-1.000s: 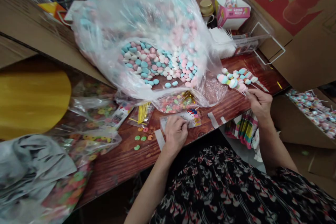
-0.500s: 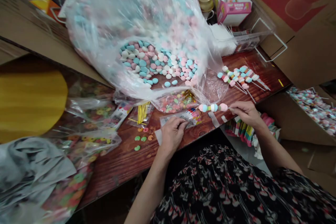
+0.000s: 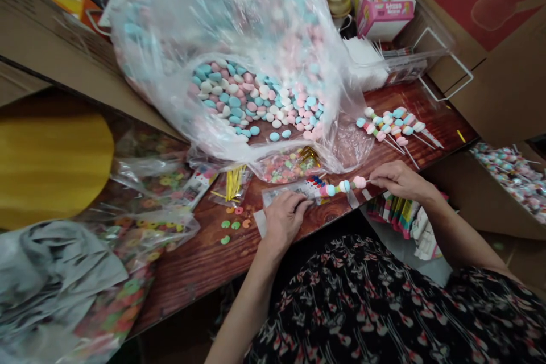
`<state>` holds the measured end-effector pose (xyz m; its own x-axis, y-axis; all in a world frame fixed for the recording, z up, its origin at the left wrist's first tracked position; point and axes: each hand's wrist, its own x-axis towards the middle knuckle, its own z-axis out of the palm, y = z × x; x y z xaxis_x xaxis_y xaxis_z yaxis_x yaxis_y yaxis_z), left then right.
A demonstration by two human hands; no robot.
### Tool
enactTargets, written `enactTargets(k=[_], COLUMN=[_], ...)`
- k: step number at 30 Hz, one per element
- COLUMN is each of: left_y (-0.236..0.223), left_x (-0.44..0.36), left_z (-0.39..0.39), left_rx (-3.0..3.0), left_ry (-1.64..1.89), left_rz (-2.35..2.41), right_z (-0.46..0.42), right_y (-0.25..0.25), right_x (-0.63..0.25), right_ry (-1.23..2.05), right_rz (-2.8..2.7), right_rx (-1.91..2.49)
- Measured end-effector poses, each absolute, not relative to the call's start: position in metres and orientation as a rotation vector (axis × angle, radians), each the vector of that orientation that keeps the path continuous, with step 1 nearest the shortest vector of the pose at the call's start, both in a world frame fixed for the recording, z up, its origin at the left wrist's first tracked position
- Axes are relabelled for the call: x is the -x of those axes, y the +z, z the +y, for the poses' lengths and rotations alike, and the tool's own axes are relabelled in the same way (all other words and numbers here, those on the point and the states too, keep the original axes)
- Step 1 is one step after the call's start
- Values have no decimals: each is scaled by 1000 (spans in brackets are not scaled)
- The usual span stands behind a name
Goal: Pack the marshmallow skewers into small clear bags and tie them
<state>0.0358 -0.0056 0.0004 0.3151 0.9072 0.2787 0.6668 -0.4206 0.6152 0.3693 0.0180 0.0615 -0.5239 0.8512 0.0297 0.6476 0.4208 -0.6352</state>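
Observation:
My right hand (image 3: 401,179) pinches the bare stick end of a candy skewer (image 3: 343,186), strung with pink, blue and white marshmallows and green pieces between them. The skewer's far end meets the printed end of a clear plastic bag (image 3: 273,196); I cannot tell whether it lies inside or on top. On the bag at the table's front edge, my left hand (image 3: 288,216) has its thumb and fingers closed on the plastic. Finished-looking candy skewers (image 3: 394,124) lie in a bunch beyond my right hand. Green and orange gummy rings (image 3: 232,224) are scattered left of my left hand.
A big clear sack of marshmallows (image 3: 239,17) lies open at the back. Yellow twist ties (image 3: 234,185) sit in front of it. A plastic basket (image 3: 430,51) stands back right, and a carton of wrapped sweets (image 3: 512,182) is below the table's right end. Bags of gummy rings (image 3: 123,296) fill the left.
My right hand has brought the skewer slightly down and left, so its far end now overlaps the bag's printed end. My left hand stays on the bag. The whole view has shifted slightly.

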Motion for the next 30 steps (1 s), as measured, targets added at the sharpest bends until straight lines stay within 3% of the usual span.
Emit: enactTargets(k=[8, 16, 25, 30], left_y=[-5, -5, -3, -3], left_x=[-30, -26, -27, -27], left_z=[-3, -4, -6, -7], left_rx=[-2370, -2442, -2373, -2386], left_ry=[840, 845, 881, 900], left_rz=[1238, 1183, 1173, 1171], right_z=[22, 28, 10, 4], right_y=[60, 62, 80, 82], right_x=[-367, -363, -343, -344], right_ry=[1029, 992, 296, 306], right_rz=[-2309, -2448, -2529, -2589], right_rx=[1306, 1146, 1280, 1215])
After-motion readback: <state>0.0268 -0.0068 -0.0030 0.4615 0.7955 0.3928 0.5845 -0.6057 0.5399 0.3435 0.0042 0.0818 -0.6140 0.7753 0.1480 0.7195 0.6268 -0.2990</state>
